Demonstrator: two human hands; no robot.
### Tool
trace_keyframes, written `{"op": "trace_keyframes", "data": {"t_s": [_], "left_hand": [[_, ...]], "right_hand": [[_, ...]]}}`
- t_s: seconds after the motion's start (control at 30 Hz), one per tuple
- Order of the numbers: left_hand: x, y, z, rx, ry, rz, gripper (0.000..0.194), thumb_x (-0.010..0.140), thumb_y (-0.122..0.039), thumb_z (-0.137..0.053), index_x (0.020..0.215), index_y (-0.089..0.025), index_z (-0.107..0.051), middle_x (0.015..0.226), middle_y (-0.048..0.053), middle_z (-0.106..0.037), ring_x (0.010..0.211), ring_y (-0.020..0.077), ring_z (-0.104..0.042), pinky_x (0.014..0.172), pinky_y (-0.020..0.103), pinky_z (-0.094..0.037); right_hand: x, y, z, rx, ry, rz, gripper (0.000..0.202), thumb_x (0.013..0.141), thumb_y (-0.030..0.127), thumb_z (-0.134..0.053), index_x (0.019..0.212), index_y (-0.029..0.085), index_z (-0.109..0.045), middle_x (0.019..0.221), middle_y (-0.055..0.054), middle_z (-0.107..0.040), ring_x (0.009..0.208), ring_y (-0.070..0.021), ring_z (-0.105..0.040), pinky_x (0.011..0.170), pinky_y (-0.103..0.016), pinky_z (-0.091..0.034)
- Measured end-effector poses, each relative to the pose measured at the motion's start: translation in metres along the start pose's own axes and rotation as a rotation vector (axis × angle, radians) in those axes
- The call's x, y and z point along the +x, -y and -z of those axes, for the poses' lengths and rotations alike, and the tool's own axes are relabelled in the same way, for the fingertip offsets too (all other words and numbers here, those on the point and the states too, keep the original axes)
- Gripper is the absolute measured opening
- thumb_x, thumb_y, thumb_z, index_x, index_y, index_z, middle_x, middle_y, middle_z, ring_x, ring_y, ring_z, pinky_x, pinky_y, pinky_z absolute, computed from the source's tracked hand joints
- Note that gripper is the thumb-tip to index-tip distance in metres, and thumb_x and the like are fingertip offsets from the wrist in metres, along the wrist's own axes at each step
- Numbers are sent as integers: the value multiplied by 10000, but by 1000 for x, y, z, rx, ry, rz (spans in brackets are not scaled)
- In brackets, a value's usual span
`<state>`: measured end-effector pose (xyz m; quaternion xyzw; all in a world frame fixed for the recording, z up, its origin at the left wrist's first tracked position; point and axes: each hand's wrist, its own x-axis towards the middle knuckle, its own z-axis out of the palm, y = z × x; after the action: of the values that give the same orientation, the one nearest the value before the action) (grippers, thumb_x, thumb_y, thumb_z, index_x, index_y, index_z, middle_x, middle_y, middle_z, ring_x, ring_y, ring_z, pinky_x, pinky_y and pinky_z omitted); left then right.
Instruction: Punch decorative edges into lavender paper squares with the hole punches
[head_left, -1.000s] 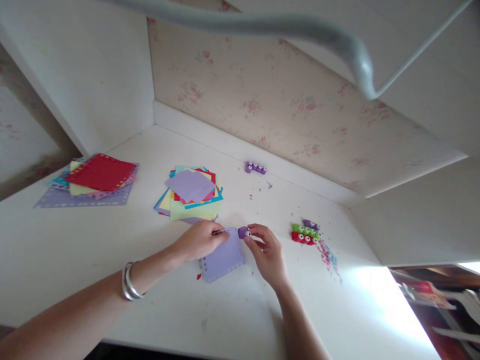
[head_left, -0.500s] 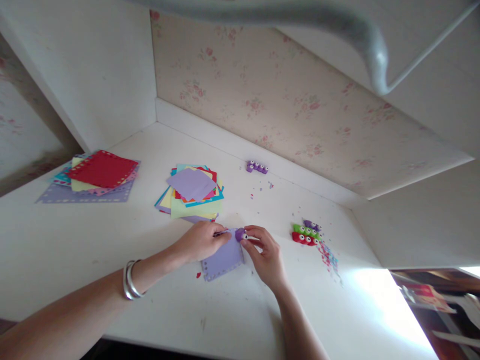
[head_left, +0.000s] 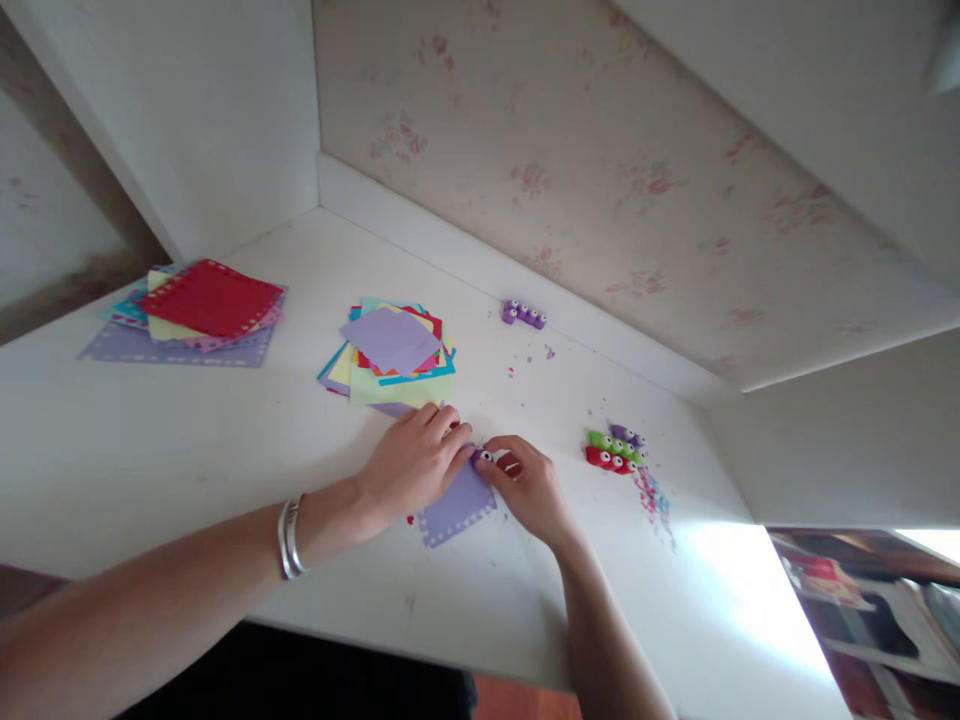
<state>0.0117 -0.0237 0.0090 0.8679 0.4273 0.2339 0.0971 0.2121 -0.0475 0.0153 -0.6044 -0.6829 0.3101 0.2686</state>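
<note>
A lilac square of paper with small holes punched along its edges lies at a slant under my hands. My right hand pinches a small purple craft punch, marked with a white-and-black eye, at the paper's top corner. My left hand is closed over the paper's upper left edge, its thumb reaching to the punch. Its curled fingers partly cover that edge, so how the sheet sits in the punch is hidden.
Stacked plain coloured papers lie behind my left hand; hole-edged sheets are piled far left. Purple punches stand near the wall. Red, green and purple punches sit at right beside paper confetti.
My left hand has shifted from pinching the paper's top edge to a more curled grip with the thumb by the punch. The paper has turned slightly, and the camera view has tilted.
</note>
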Motion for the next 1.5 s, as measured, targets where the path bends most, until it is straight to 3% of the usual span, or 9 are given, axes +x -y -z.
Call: {"op": "trace_keyframes", "data": {"t_s": [0.2,0.33,0.47,0.57,1.07,1.27,1.5], "left_hand": [[-18,-10,-1,48,52,-28,328,920,-429,-516,1050,-153,-637,1010,122,-633,1002,291,-557,859,430,-423],[-22,-9,-6,32,104,-54,270,907,-357,-536,1063,-160,-635,1064,119,-647,1051,287,-552,916,446,-390],[-20,-3,-8,-44,85,-97,246,902,-274,-519,1095,-187,-645,1183,96,-647,1206,260,-506,1113,482,-226],[-19,-1,-12,-64,85,-115,282,905,-236,-501,1138,-169,-644,1275,99,-622,1284,244,-467,1173,474,-124],[-20,2,-24,-107,107,-149,380,934,-191,-444,1281,-111,-575,1373,125,-566,1312,238,-467,1177,417,-198],[-20,2,-25,-90,113,-150,381,940,-179,-436,1289,-107,-572,1386,126,-555,1311,243,-469,1167,405,-214],[-20,3,-28,-107,126,-143,392,931,-180,-450,1303,-105,-550,1403,128,-539,1335,230,-444,1175,391,-179]], "right_hand": [[13,4,14,76,156,-9,219,888,371,-585,991,224,-710,955,-45,-710,654,-135,-645,605,-259,-554],[17,4,23,33,195,-18,203,879,366,-594,926,227,-734,918,-37,-718,636,-131,-642,618,-264,-550],[14,0,27,5,192,-49,217,885,362,-574,879,216,-734,832,-32,-715,652,-142,-647,618,-265,-532],[10,-4,29,23,178,-83,230,885,378,-574,870,212,-732,802,-30,-710,666,-148,-650,634,-276,-534],[6,-2,23,13,160,-105,205,854,384,-616,874,225,-744,817,-31,-730,724,-165,-671,663,-279,-528],[9,-3,21,31,143,-209,189,818,386,-661,812,215,-741,709,-8,-711,677,-160,-656,636,-269,-491],[18,-5,19,22,217,-226,132,787,324,-675,838,228,-749,739,-2,-717,681,-164,-648,643,-276,-499]]}}
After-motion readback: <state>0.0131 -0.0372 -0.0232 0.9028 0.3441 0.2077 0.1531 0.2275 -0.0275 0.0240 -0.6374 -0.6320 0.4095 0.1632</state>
